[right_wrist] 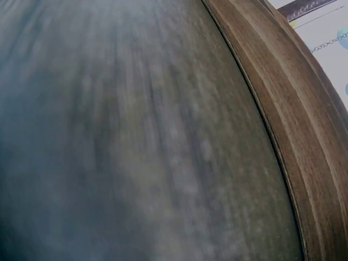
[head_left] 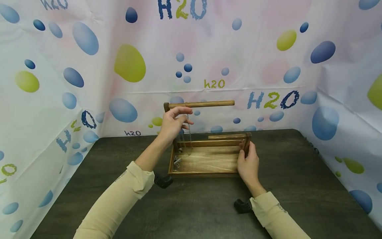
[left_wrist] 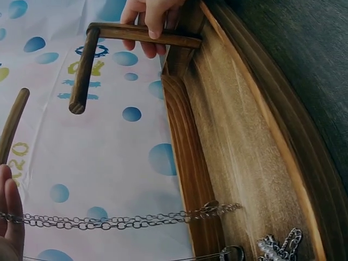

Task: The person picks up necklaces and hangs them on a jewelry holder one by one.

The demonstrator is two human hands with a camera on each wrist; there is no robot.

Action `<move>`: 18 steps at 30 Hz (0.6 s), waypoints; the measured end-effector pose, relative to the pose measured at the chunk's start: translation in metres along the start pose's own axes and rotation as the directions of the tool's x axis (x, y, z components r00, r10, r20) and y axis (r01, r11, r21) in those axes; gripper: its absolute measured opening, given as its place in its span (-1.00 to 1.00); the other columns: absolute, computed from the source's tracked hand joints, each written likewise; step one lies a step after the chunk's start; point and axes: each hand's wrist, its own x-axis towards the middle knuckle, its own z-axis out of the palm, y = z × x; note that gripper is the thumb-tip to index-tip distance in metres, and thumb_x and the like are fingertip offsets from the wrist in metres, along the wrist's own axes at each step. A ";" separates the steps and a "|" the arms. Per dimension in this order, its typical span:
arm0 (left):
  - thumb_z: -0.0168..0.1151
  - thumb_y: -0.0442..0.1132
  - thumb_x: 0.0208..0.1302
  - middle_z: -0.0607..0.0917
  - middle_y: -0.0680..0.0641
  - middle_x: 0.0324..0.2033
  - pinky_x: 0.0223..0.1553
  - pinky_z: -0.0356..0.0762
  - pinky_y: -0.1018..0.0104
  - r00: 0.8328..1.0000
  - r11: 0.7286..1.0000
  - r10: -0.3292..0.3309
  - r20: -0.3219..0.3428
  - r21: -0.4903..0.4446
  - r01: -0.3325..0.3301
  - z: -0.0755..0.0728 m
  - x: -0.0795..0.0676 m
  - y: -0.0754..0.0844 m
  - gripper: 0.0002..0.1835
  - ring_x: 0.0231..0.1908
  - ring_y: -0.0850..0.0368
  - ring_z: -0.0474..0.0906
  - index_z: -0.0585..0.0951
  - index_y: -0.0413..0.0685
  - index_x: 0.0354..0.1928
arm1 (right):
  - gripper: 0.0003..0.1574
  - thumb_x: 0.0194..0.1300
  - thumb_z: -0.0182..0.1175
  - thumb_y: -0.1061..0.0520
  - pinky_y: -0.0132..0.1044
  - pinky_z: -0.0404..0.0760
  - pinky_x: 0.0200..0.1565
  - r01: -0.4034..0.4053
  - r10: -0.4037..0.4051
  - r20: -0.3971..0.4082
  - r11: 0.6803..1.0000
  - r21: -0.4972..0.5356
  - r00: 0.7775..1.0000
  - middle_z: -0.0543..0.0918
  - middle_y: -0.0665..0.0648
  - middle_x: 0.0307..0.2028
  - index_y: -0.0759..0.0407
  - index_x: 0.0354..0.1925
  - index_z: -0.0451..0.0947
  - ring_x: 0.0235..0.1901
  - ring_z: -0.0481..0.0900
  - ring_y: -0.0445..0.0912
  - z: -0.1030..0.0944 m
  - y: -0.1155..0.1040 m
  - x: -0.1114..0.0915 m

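A wooden jewelry stand [head_left: 212, 159] has a shallow tray base, a tall left arm with a long rod [head_left: 209, 104], and a shorter right post [left_wrist: 179, 39] with a lower rod [head_left: 228, 136]. My right hand [head_left: 249, 164] grips that right post, thumb in front and fingers behind. Beside the upper rod's left end is my left hand [head_left: 176, 122], its fingers extended against the hanging silver chain necklace [left_wrist: 119, 222]. The chain's lower end hangs over the tray. Silver jewelry [left_wrist: 280, 247] lies in the tray's left end.
The stand sits on a dark wood-look table [head_left: 191, 205]. Behind it rises a white backdrop [head_left: 167, 49] with colored ovals. Black wrist devices [head_left: 163, 181] are worn below both hands. The right wrist view shows mostly blurred tabletop and the tray's outer side [right_wrist: 293, 103].
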 end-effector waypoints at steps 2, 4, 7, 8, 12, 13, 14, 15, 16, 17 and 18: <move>0.02 -0.51 0.46 0.64 -0.15 -0.02 -0.20 0.69 0.12 1.000 1.000 -0.006 -0.002 0.001 0.006 0.001 0.000 -0.001 -0.74 -0.23 -0.01 0.72 0.63 -0.33 0.06 | -0.54 0.47 -0.03 0.39 0.18 0.44 0.14 0.003 -0.003 0.000 1.000 0.001 1.000 0.61 0.38 0.08 0.37 0.29 0.34 0.13 0.54 0.26 0.000 0.000 0.000; 0.02 -0.52 0.46 0.65 -0.14 -0.03 -0.09 0.66 0.07 1.000 1.000 -0.008 0.001 0.003 0.008 0.001 0.000 -0.004 -0.74 -0.14 -0.05 0.72 0.62 -0.37 0.07 | -0.54 0.47 -0.03 0.39 0.17 0.44 0.13 0.002 -0.002 0.002 1.000 0.002 1.000 0.61 0.37 0.08 0.36 0.29 0.34 0.13 0.54 0.25 0.000 0.000 0.001; 0.03 -0.55 0.42 0.66 -0.16 -0.02 0.04 0.59 0.06 1.000 1.000 0.006 0.005 0.017 -0.006 0.001 -0.001 -0.006 -0.73 -0.03 -0.08 0.68 0.62 -0.39 0.06 | -0.54 0.47 -0.03 0.38 0.16 0.45 0.13 0.004 -0.004 0.001 1.000 0.006 1.000 0.61 0.37 0.08 0.36 0.30 0.34 0.13 0.55 0.24 0.000 0.000 0.000; 0.04 -0.55 0.42 0.67 -0.17 -0.01 0.07 0.56 0.08 1.000 1.000 0.011 0.005 0.026 -0.011 0.001 -0.001 -0.007 -0.73 0.00 -0.08 0.67 0.62 -0.37 0.05 | -0.53 0.47 -0.02 0.38 0.16 0.46 0.13 0.004 -0.004 0.000 1.000 0.007 1.000 0.61 0.36 0.08 0.35 0.30 0.34 0.13 0.55 0.23 0.000 0.000 0.000; 0.07 -0.55 0.40 0.66 -0.22 0.03 0.21 0.46 0.09 1.000 0.998 0.012 0.009 0.063 -0.013 0.001 -0.004 -0.011 -0.73 0.08 -0.04 0.61 0.65 -0.30 0.03 | -0.53 0.47 -0.02 0.37 0.14 0.45 0.15 0.002 -0.002 -0.003 1.000 0.014 1.000 0.62 0.34 0.08 0.33 0.30 0.35 0.14 0.55 0.21 0.000 0.000 0.000; 0.07 -0.54 0.40 0.66 -0.22 0.04 0.22 0.45 0.08 1.000 0.997 0.007 0.010 0.074 -0.008 0.000 -0.005 -0.012 -0.73 0.10 -0.03 0.60 0.65 -0.28 0.03 | -0.53 0.47 -0.02 0.38 0.15 0.45 0.15 0.003 -0.003 -0.003 1.000 0.016 1.000 0.62 0.34 0.08 0.34 0.30 0.35 0.15 0.55 0.21 0.000 0.000 0.000; 0.07 -0.53 0.41 0.65 -0.21 0.06 0.23 0.45 0.08 1.000 0.997 0.003 0.013 0.079 -0.004 0.000 -0.005 -0.013 -0.73 0.11 -0.02 0.59 0.65 -0.27 0.04 | -0.53 0.47 -0.02 0.38 0.14 0.45 0.16 0.002 -0.002 -0.004 1.000 0.016 1.000 0.62 0.34 0.08 0.34 0.30 0.35 0.15 0.55 0.21 0.001 0.000 0.000; 0.07 -0.53 0.41 0.64 -0.19 0.08 0.23 0.45 0.08 1.000 0.996 -0.004 0.015 0.085 0.003 0.000 -0.006 -0.014 -0.73 0.13 -0.02 0.59 0.65 -0.26 0.05 | -0.53 0.47 -0.02 0.38 0.14 0.45 0.16 0.003 -0.002 -0.004 1.000 0.018 1.000 0.62 0.34 0.08 0.34 0.30 0.35 0.15 0.55 0.21 0.001 0.001 0.000; 0.07 -0.52 0.42 0.63 -0.17 0.09 0.23 0.45 0.09 1.000 0.996 -0.011 0.019 0.087 0.010 -0.001 -0.006 -0.015 -0.72 0.14 -0.01 0.58 0.64 -0.26 0.06 | -0.53 0.46 -0.02 0.39 0.14 0.44 0.16 0.004 -0.004 -0.004 1.000 0.019 1.000 0.62 0.34 0.08 0.35 0.30 0.35 0.15 0.55 0.21 0.001 0.001 0.000; 0.06 -0.52 0.43 0.62 -0.16 0.11 0.23 0.45 0.10 1.000 0.996 -0.016 0.023 0.088 0.014 -0.001 -0.007 -0.016 -0.72 0.16 -0.01 0.57 0.64 -0.27 0.08 | -0.54 0.46 -0.03 0.40 0.14 0.44 0.16 0.006 -0.006 -0.004 1.000 0.019 1.000 0.62 0.35 0.08 0.35 0.29 0.35 0.15 0.54 0.22 0.001 0.001 0.000; 0.06 -0.52 0.43 0.60 -0.16 0.13 0.22 0.46 0.11 0.999 0.996 -0.019 0.026 0.086 0.017 -0.002 -0.007 -0.017 -0.71 0.17 -0.01 0.56 0.63 -0.28 0.09 | -0.54 0.46 -0.03 0.40 0.15 0.44 0.16 0.008 -0.008 -0.004 1.000 0.020 1.000 0.62 0.35 0.08 0.36 0.29 0.35 0.15 0.54 0.22 0.001 0.001 0.000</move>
